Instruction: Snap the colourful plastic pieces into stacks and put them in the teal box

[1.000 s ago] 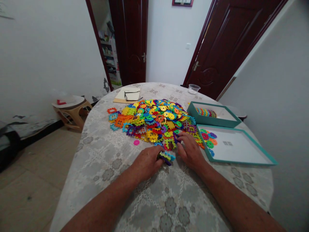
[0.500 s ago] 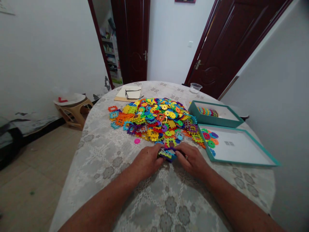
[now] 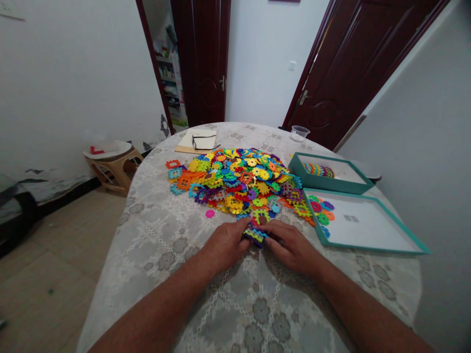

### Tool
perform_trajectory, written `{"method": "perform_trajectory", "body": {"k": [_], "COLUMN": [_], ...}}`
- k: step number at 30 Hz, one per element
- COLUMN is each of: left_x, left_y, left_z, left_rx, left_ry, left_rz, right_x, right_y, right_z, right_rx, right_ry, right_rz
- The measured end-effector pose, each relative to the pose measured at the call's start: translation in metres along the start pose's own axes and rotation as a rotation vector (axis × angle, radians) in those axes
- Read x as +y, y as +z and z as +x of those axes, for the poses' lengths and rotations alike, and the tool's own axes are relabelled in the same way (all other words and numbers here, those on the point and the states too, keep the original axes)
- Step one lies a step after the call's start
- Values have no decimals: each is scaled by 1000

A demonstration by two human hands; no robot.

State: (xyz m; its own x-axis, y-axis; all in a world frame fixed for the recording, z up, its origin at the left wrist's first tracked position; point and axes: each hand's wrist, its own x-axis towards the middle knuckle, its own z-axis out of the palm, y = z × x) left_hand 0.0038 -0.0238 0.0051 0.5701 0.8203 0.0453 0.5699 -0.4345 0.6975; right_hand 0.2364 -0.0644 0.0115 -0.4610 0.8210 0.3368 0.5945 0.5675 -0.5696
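Between my two hands is a small stack of plastic building pieces (image 3: 255, 235), with purple, yellow-green, blue and grey showing. My left hand (image 3: 230, 242) grips its left side, thumb on top and fingers curled beneath. On the right side, my right hand (image 3: 289, 242) pinches it between thumb and fingers. Parts of the stack are covered by the fingers. Just beyond my hands lies a big heap of notched plastic pieces (image 3: 235, 179), round and square, in many colours. A single pink disc (image 3: 210, 214) rests on the cloth left of the heap.
To the right stand a teal box (image 3: 331, 184) holding rows of coloured discs and a teal-rimmed lid (image 3: 375, 225) with several discs inside. Glasses (image 3: 204, 142) lie on a notebook (image 3: 184, 147) at the back left. A clear plastic bowl (image 3: 300, 133) sits at the far edge.
The stack in my hands has turned slightly, and my right fingers have shifted along it. My view has moved a little; the heap and boxes lie as before.
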Motion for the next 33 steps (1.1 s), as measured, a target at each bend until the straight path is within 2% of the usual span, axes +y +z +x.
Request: {"method": "perform_trajectory", "body": {"k": [5, 10, 14, 17, 21, 28, 33], "left_x": [2, 0, -6, -10, -12, -16, -20], "left_y": [2, 7, 11, 14, 13, 12, 14], "left_z": [1, 1, 0, 0, 1, 6, 6], "left_rx": [3, 2, 16, 34, 42, 35, 80], "left_ry": [2, 17, 34, 101, 107, 115, 157], "left_rz": [-18, -35, -24, 2, -2, -38, -2], "right_x": [-2, -4, -14, -21, -20, -19, -21], "right_y": [1, 3, 11, 19, 25, 24, 25], "right_z": [2, 1, 2, 2, 2, 6, 8], "right_rx": [-1, 1, -14, 2, 44, 37, 78], "right_ry": [26, 51, 130, 134, 155, 231, 280], "right_rz": [67, -4, -43, -54, -60, -13, 4]}}
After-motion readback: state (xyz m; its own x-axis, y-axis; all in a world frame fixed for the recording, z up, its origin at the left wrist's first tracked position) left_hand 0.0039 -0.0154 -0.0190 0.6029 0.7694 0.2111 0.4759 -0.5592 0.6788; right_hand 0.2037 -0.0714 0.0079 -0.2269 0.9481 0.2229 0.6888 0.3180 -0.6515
